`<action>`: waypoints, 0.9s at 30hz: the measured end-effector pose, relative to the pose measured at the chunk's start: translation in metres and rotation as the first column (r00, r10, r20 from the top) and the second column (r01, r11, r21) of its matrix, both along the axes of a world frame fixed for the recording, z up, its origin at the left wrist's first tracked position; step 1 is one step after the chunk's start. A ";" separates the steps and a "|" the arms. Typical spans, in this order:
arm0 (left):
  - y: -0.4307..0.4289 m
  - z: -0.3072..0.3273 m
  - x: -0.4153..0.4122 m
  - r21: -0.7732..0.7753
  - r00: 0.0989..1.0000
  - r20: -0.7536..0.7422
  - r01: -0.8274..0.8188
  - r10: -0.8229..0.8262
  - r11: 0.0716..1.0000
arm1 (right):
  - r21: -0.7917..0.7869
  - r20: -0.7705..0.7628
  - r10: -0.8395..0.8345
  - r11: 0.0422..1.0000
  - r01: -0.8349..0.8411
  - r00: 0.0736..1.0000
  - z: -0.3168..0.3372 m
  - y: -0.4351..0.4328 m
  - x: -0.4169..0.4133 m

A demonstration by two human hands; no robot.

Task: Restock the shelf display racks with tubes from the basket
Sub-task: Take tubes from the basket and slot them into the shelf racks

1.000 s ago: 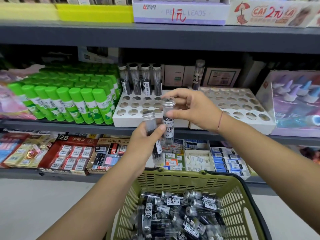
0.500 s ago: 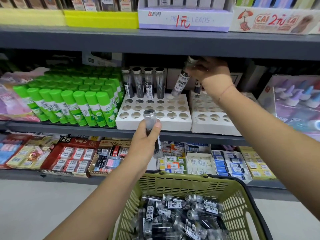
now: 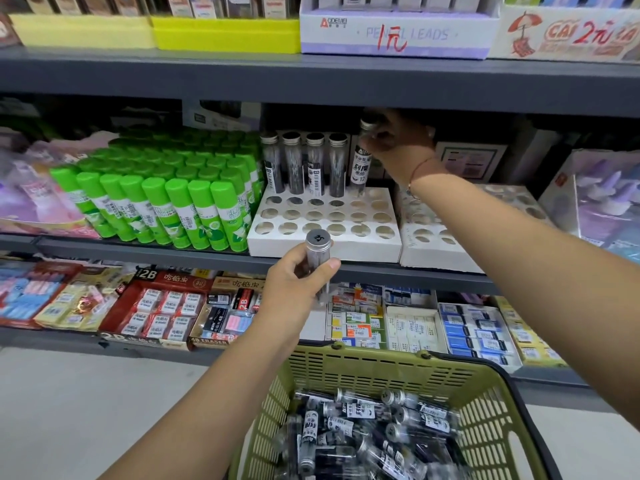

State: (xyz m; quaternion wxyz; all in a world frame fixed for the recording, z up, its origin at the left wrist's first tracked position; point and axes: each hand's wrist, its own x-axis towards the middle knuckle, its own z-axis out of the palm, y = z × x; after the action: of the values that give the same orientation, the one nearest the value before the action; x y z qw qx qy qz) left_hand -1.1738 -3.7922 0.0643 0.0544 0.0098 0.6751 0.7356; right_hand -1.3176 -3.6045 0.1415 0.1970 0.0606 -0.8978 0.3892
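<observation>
Tubes are in both hands at this inspection. We find the right hand (image 3: 398,143) raised just under the upper shelf (image 3: 207,77), fingers closed round the capped top of one tube (image 3: 360,164). That tube hangs nearly upright below the hand, its foot at the fifth hole of the back row of the white rack (image 3: 325,249); we cannot tell whether the foot has entered the hole. Just left of that hand, four tubes (image 3: 315,164) stand seated in the same back row. The left hand (image 3: 298,275) is lower and nearer to us, gripping a second tube (image 3: 318,244) round its body, cap upward, thumb pressed on the right side. This tube is held in front of the rack's front edge. Beneath the right forearm lies a second rack (image 3: 433,251), touching the first. Below the left hand, the green basket (image 3: 381,372) holds a heap of loose tubes (image 3: 363,431) lying on their sides. Left of the left hand and higher, green glue sticks (image 3: 156,202) stand in rows beside the rack.
</observation>
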 end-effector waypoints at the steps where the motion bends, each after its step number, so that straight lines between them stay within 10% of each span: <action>1: 0.000 0.000 0.000 -0.001 1.000 -0.002 0.001 -0.001 1.000 | 0.084 -0.020 -0.024 0.996 0.026 1.000 0.001 -0.001 -0.001; 5: -0.001 -0.003 -0.002 -0.002 1.000 0.013 -0.006 0.006 1.000 | 0.295 -0.019 0.051 0.954 -0.043 0.999 -0.009 -0.007 0.000; 14: -0.005 -0.002 -0.001 -0.020 1.000 0.026 -0.016 0.016 1.000 | -0.022 0.024 -0.008 1.000 0.008 1.000 -0.034 0.005 -0.013; 21: -0.004 0.001 -0.001 -0.047 1.000 0.027 -0.002 0.003 0.999 | 0.149 0.019 -0.064 0.987 0.060 0.998 -0.017 -0.006 0.026; 27: 0.000 0.004 0.001 -0.085 1.000 -0.018 0.003 -0.004 0.996 | -0.093 0.224 0.467 0.884 -0.458 0.856 -0.025 -0.038 0.111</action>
State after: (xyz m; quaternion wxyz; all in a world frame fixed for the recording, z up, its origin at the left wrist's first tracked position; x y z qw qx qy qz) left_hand -1.1727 -3.7919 0.0686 0.0499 0.0154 0.7063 0.7060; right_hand -1.2069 -3.6422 0.1170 -0.0110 0.2233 -0.8668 0.4458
